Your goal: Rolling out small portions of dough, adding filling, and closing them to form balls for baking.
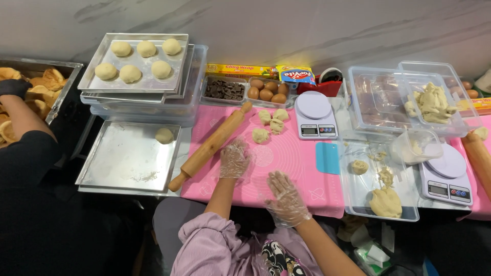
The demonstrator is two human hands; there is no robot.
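Note:
My left hand [234, 159], in a clear plastic glove, rests flat on the pink silicone mat [302, 163] just right of a wooden rolling pin [210, 146]. Closer to the mat's front edge hovers my right hand [286, 197], also gloved, its fingers spread and holding nothing. Several small dough pieces [271, 123] lie at the far side of the mat. A white kitchen scale [314, 115] stands behind them.
A steel tray [120, 163] on the left holds one dough ball [164, 135]; stacked trays [97, 82] behind carry several balls. Eggs [267, 90], chocolate chunks [225, 90], clear tubs with dough [384, 200], a blue scraper [327, 158] and a second scale [447, 179] sit right. Another person's gloved arm [20, 115] is at far left.

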